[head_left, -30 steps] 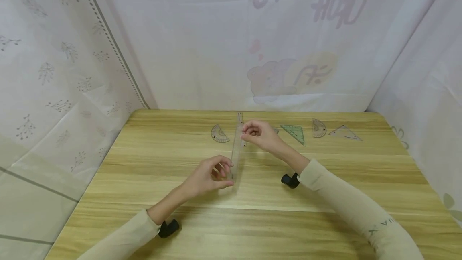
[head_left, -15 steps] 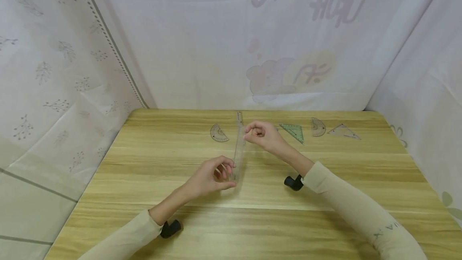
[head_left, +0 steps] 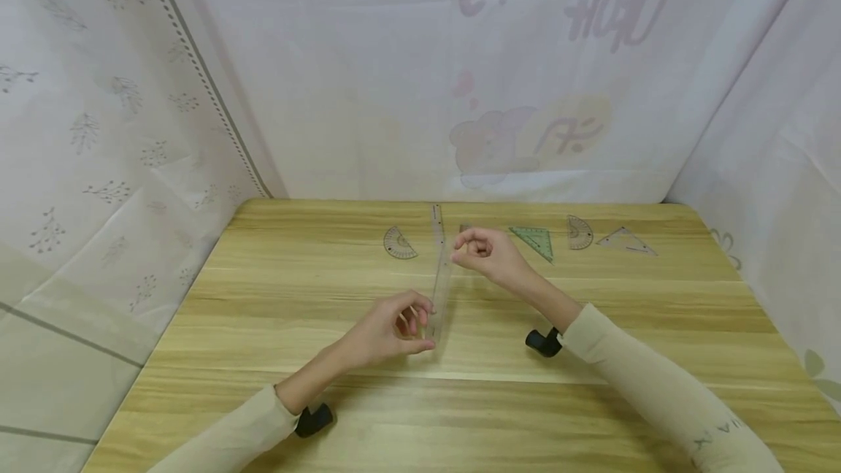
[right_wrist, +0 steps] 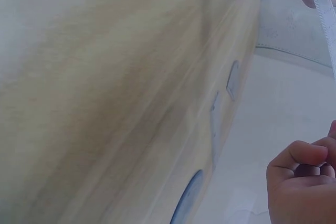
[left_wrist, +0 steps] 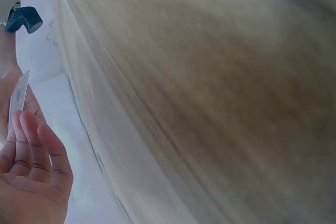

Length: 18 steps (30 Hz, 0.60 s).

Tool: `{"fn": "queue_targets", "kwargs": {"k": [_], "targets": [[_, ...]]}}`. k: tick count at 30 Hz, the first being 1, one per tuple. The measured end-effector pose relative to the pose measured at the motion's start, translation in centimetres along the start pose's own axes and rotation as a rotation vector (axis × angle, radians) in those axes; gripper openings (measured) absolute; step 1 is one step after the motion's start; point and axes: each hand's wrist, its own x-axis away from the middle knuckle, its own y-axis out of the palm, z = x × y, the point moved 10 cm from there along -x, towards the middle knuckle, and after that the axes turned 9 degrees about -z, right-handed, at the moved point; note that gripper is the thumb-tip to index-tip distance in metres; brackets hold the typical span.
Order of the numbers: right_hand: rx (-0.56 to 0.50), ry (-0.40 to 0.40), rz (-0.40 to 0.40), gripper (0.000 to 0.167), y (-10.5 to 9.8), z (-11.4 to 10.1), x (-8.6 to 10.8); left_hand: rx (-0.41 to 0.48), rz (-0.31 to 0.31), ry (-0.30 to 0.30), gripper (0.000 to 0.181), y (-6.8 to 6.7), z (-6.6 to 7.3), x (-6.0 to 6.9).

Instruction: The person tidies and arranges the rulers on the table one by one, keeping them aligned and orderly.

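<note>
"So, how far are you getting?"

"Partway, I'd judge: my left fingers (head_left: 410, 298) are pinching the near end of a clear ruler (head_left: 442, 294), my right fingers (head_left: 471, 234) its far end. I'm holding it above the counter (head_left: 460, 422); lifting's done, putting down isn't."

"Any containers?"

"None are showing. A protractor (head_left: 398, 244), second ruler (head_left: 436, 220), green set square (head_left: 535, 240), another protractor (head_left: 579, 233) and clear set square (head_left: 627, 241) are lying beyond."

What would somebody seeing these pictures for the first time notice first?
The eye would likely fall first on the clear ruler held above the wooden table between the left hand and the right hand. Next may come the green set square, lying towards the table's far edge, right of both hands.
</note>
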Motion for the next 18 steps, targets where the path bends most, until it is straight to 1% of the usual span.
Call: {"fn": "queue_targets", "kwargs": {"k": [3,10,14,18], "targets": [[0.002,-0.006,0.002,0.019,0.0,0.0,0.3,0.001,-0.013,0.010,0.039,0.3,0.2,-0.1],[0.025,-0.002,0.010,0.020,-0.1,0.3,0.9,0.014,-0.032,0.059,0.039,0.8,0.6,-0.2],[0.016,0.004,0.015,0.024,-0.1,0.5,1.2,0.037,-0.039,0.061,0.040,1.0,0.5,-0.2],[0.010,0.010,0.014,0.026,0.0,0.5,1.4,0.046,-0.045,0.051,0.039,1.1,0.4,-0.1]]}}
